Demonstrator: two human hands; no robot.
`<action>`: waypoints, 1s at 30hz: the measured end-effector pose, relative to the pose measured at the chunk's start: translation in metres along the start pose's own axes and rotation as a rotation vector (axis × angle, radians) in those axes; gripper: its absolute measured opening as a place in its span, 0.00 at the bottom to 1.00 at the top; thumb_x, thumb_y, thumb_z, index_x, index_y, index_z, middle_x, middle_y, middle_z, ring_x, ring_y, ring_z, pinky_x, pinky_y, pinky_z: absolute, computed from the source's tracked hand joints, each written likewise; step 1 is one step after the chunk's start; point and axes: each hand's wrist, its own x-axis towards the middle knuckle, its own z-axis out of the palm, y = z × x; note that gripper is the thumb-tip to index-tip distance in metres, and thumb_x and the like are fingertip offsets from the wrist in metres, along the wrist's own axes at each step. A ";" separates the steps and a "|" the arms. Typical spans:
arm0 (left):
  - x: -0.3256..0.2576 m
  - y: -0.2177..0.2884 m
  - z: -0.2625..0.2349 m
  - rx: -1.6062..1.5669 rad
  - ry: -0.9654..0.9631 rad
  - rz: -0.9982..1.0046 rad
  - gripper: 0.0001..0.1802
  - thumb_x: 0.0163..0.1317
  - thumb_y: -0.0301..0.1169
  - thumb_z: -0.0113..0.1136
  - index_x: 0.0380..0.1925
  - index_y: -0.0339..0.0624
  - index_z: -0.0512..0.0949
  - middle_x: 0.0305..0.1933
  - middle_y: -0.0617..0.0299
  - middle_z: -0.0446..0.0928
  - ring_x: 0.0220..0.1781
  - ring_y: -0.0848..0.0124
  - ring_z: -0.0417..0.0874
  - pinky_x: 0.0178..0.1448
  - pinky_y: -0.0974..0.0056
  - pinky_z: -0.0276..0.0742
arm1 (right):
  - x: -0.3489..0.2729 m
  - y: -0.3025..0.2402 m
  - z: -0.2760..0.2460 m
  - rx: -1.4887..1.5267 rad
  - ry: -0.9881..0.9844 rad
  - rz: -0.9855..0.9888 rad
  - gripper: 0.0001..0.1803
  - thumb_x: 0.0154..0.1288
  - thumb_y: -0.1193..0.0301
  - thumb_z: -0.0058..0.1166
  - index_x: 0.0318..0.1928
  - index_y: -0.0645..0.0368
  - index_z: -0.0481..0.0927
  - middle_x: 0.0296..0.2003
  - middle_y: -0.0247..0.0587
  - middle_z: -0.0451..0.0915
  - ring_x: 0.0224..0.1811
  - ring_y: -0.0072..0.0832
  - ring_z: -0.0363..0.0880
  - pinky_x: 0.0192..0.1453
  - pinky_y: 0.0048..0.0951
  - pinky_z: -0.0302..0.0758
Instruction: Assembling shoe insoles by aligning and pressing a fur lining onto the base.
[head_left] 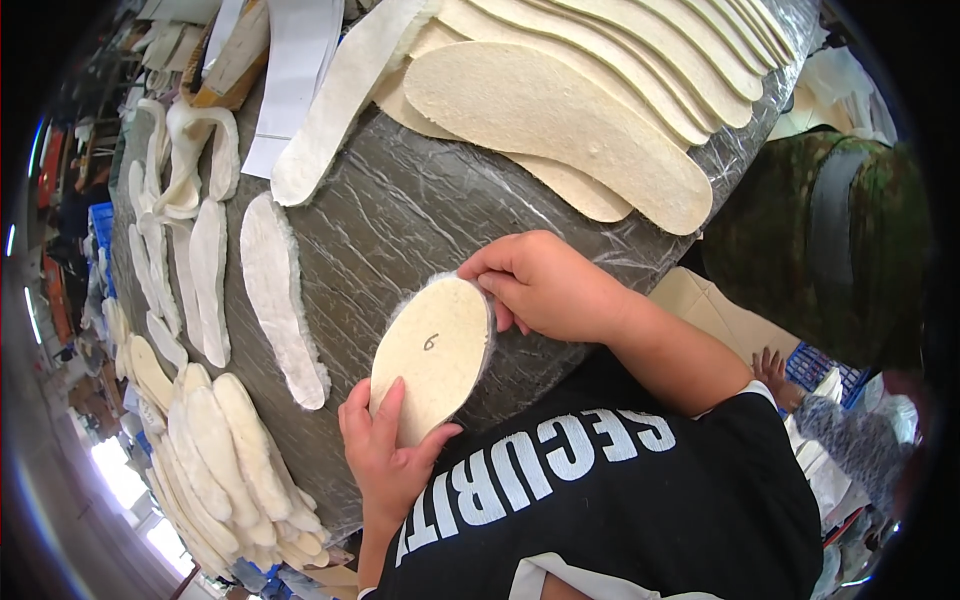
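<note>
Between both hands (545, 285), beige oval insole (432, 355), fleecy edge

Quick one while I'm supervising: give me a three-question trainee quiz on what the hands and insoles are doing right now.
1. True or false: both hands grip the same insole.
2. Which hand pinches the insole's upper edge?
A. left hand
B. right hand
C. neither
3. Fill in: the fanned row of large insoles lies on the table's ______ covering, beyond the hands.

Key: 1 true; 2 B; 3 plastic-wrapped grey.
</note>
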 end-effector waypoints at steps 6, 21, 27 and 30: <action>0.002 0.004 0.000 0.011 -0.043 -0.029 0.42 0.38 0.42 0.81 0.55 0.41 0.75 0.59 0.46 0.67 0.57 0.52 0.72 0.61 0.54 0.68 | 0.001 0.004 0.002 0.033 0.017 -0.012 0.13 0.69 0.76 0.45 0.47 0.70 0.80 0.26 0.45 0.82 0.22 0.26 0.80 0.27 0.28 0.76; 0.008 0.006 0.009 0.092 -0.019 0.003 0.43 0.35 0.47 0.80 0.53 0.42 0.75 0.56 0.46 0.70 0.53 0.49 0.73 0.55 0.53 0.73 | -0.006 0.011 -0.007 -0.230 0.228 -0.254 0.15 0.62 0.76 0.54 0.51 0.63 0.78 0.39 0.50 0.82 0.36 0.35 0.83 0.38 0.33 0.78; 0.013 0.005 0.006 0.127 -0.025 0.044 0.42 0.37 0.53 0.76 0.50 0.41 0.77 0.55 0.47 0.71 0.50 0.48 0.73 0.49 0.52 0.76 | -0.009 -0.010 0.006 -0.843 -0.057 -0.746 0.50 0.40 0.66 0.74 0.67 0.49 0.65 0.63 0.48 0.68 0.65 0.41 0.67 0.67 0.47 0.62; 0.015 0.006 0.001 0.141 -0.033 0.058 0.43 0.37 0.56 0.74 0.51 0.41 0.77 0.56 0.48 0.70 0.50 0.50 0.73 0.47 0.53 0.77 | -0.001 -0.007 0.022 -0.956 -0.195 -0.717 0.56 0.37 0.64 0.75 0.70 0.45 0.61 0.63 0.48 0.67 0.68 0.42 0.63 0.71 0.53 0.55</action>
